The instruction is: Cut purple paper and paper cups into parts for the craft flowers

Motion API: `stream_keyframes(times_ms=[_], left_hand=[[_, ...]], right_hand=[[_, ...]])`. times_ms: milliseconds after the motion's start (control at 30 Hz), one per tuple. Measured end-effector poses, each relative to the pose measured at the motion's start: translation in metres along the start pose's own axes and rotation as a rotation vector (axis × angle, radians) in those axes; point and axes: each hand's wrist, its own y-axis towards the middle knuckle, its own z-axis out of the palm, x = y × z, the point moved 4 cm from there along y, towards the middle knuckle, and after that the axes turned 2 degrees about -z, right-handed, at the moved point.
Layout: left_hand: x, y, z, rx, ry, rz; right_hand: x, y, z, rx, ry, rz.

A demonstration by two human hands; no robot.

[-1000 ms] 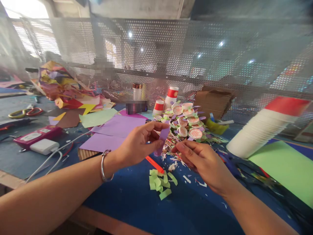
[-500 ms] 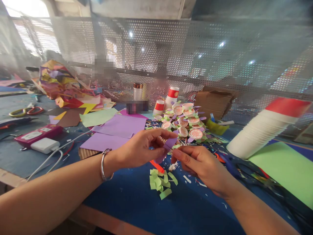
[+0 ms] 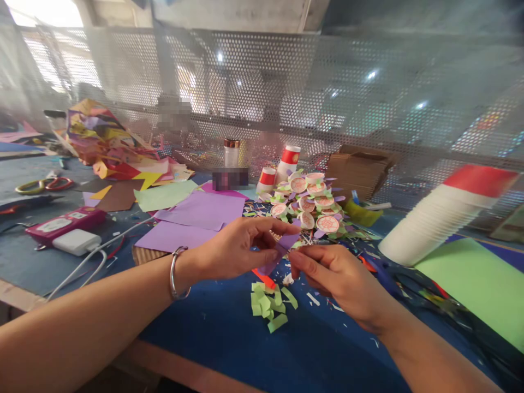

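Note:
Over the blue table (image 3: 229, 327), my left hand (image 3: 245, 248), with a bangle on the wrist, pinches a small piece of purple paper (image 3: 286, 243). My right hand (image 3: 327, 270) has thumb and index finger pressed together at the paper's right edge; the exact contact is partly hidden. Below the hands lies a pile of green paper pieces (image 3: 266, 305), with an orange strip-like object (image 3: 265, 279) just above it. Beyond the hands rises a heap of small white discs with red print (image 3: 327, 224), with green and purple bits among them.
Purple sheets (image 3: 204, 210) rest at the left beside a maroon power strip (image 3: 67, 224) and scissors (image 3: 44, 185). A leaning stack of paper cups (image 3: 438, 224) and a green sheet (image 3: 478, 289) are at the right. A perforated metal screen (image 3: 245, 82) stands behind.
The purple paper has turned slightly between my fingers, and more of its lower part shows. Both hands stay in nearly the same place.

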Motion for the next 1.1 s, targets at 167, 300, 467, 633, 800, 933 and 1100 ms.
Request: stream_keyframes(times_ms=[167, 300, 467, 633, 800, 933, 1100], left_hand=[[0.002, 0.001, -0.001, -0.001, -0.011, -0.003], [0.003, 0.001, 0.000, -0.001, -0.006, -0.013], [0.003, 0.003, -0.008, -0.047, 0.055, -0.044], [0.010, 0.007, -0.024, -0.123, 0.189, -0.050], [0.018, 0.008, -0.028, -0.109, 0.256, -0.073], [0.016, 0.007, -0.024, -0.074, 0.268, -0.074], [0.014, 0.007, -0.017, 0.000, 0.237, -0.062]], right_hand=[[-0.001, 0.000, 0.001, -0.013, -0.014, -0.001], [-0.001, -0.001, 0.000, -0.014, -0.041, -0.006], [-0.001, 0.001, -0.008, -0.059, -0.148, 0.018], [-0.006, 0.005, -0.014, -0.086, -0.621, 0.005], [-0.012, 0.005, -0.008, -0.023, -0.965, 0.079], [-0.008, 0.002, -0.003, -0.028, -1.095, 0.131], [-0.001, -0.003, 0.000, -0.061, -1.174, 0.161]])
